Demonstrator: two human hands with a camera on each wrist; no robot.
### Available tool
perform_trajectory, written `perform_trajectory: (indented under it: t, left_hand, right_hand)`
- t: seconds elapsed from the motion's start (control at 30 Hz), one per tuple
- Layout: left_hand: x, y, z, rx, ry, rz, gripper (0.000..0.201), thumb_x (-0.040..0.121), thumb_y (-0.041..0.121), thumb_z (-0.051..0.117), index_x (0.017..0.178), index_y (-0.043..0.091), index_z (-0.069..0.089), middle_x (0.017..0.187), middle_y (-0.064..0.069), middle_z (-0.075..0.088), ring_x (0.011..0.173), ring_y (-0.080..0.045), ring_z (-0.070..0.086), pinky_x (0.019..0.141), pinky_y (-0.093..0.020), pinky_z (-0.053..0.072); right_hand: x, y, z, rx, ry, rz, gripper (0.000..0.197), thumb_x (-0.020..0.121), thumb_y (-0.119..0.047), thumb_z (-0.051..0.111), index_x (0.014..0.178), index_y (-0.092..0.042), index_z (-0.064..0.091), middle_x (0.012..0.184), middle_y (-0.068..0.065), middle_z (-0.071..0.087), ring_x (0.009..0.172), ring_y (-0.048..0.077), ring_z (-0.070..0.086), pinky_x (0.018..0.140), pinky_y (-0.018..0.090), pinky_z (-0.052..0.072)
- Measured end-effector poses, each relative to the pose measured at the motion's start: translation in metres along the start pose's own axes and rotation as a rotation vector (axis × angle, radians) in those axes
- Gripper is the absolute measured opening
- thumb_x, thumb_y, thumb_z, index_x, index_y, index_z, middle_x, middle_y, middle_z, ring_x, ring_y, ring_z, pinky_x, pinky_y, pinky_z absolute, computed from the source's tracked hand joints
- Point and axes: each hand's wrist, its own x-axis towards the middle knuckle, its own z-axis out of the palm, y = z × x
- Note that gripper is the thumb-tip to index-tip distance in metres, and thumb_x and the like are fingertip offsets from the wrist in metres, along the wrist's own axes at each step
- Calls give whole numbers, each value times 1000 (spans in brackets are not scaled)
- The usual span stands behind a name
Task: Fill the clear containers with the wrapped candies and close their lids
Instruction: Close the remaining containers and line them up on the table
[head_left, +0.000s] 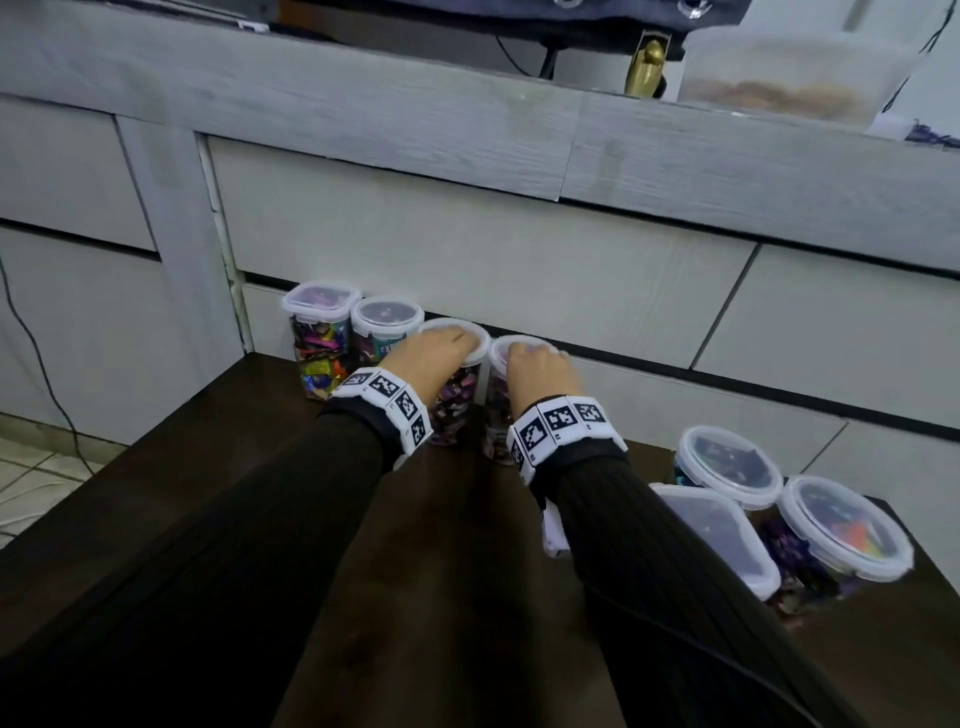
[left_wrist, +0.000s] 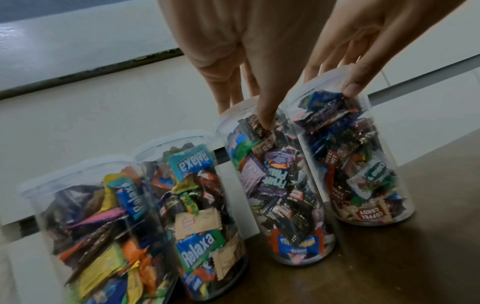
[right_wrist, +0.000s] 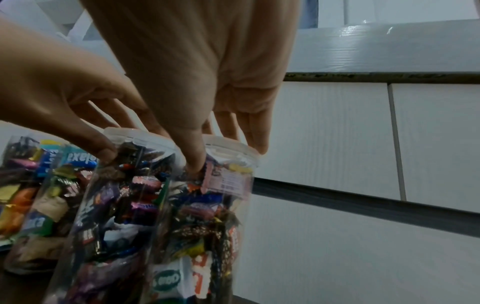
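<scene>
Four clear containers of wrapped candies stand in a row at the back of the dark table (head_left: 249, 447). My left hand (head_left: 439, 345) grips the white lid of the third container (head_left: 457, 402) from above, thumb on the near rim and fingers over the far rim. In the left wrist view the left hand (left_wrist: 246, 102) holds that container (left_wrist: 280, 195). My right hand (head_left: 540, 366) grips the lid of the fourth container (head_left: 497, 415) the same way. The right wrist view shows the right hand (right_wrist: 226, 135) on its container (right_wrist: 207, 216). Both containers stand upright, side by side.
Left of the held pair stand a square-lidded container (head_left: 319, 332) and a round-lidded one (head_left: 387, 325), both full. Three more lidded containers (head_left: 727, 462) (head_left: 719, 538) (head_left: 844, 527) stand at the table's front right. Grey drawer fronts (head_left: 519, 270) rise directly behind the row.
</scene>
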Motion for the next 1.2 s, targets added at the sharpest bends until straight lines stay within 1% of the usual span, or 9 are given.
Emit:
perform_trajectory:
  t: [0.13, 0.4, 0.57, 0.63, 0.8, 0.93, 1.03, 1.1, 1.2]
  left_hand:
    - [17, -6, 6, -62, 27, 15, 63, 87, -9, 57, 145, 10, 39, 147, -11, 43, 134, -27, 43, 110, -35, 34]
    - [20, -9, 11, -119, 34, 19, 69, 78, -15, 61, 140, 7, 42, 140, -13, 46, 129, -31, 46, 108, -37, 35]
    - [14, 9, -4, -153, -39, -48, 64, 89, 8, 63, 146, 5, 34, 150, -14, 37, 145, -32, 24, 117, -41, 23]
    - [1, 25, -8, -212, 35, -38, 61, 92, 14, 62, 145, 5, 34, 151, -14, 36, 148, -31, 19, 118, -44, 21]
    - [-37, 88, -25, -379, 141, 143, 35, 95, 26, 57, 127, 12, 55, 127, -7, 53, 118, -23, 51, 100, -39, 42]
    - [-57, 148, -42, -383, 96, 307, 33, 95, 38, 54, 119, 16, 59, 117, -2, 55, 107, -19, 55, 92, -34, 45]
    - [-71, 184, -44, -388, -30, 377, 52, 86, 55, 58, 121, 16, 54, 117, -1, 55, 101, -18, 56, 85, -40, 51]
    - [-79, 203, -39, -353, -96, 399, 69, 81, 62, 62, 131, 16, 47, 130, -3, 53, 113, -22, 54, 95, -41, 49]
    - [-86, 220, -23, -124, -144, 425, 82, 87, 48, 65, 150, 9, 27, 157, -11, 28, 144, -29, 25, 119, -42, 22]
  right_hand:
    - [14, 5, 9, 10, -34, 30, 40, 100, -4, 28, 139, 0, 34, 138, 30, 41, 129, 44, 40, 98, 45, 46]
    - [24, 8, 20, 13, -34, 28, 39, 99, -5, 28, 137, 0, 32, 137, 29, 39, 127, 44, 38, 100, 46, 42]
    - [15, 19, 10, 148, -109, 87, 61, 96, -26, 47, 148, -13, 17, 154, 13, 18, 140, 37, 20, 111, 54, 23]
    - [9, 25, -2, 208, -61, 120, 52, 94, -22, 49, 141, -10, 31, 148, 14, 30, 136, 34, 30, 108, 53, 31]
    - [-16, 71, -55, 215, -95, 29, 30, 91, -12, 52, 120, -7, 56, 123, 18, 58, 113, 33, 54, 88, 35, 45]
    - [-55, 118, -86, 111, -213, 38, 35, 89, -6, 53, 124, -11, 57, 131, 13, 56, 121, 29, 52, 95, 29, 40]
    - [-89, 150, -89, 77, -315, 55, 44, 89, -2, 51, 131, -14, 51, 137, 10, 51, 127, 25, 47, 101, 28, 36]
    - [-109, 161, -84, 25, -349, 45, 45, 92, -11, 54, 136, -17, 46, 141, 8, 48, 129, 24, 45, 103, 28, 35]
    - [-127, 165, -72, -43, -435, 27, 51, 93, -17, 55, 141, -16, 39, 141, 10, 47, 128, 25, 46, 103, 30, 36]
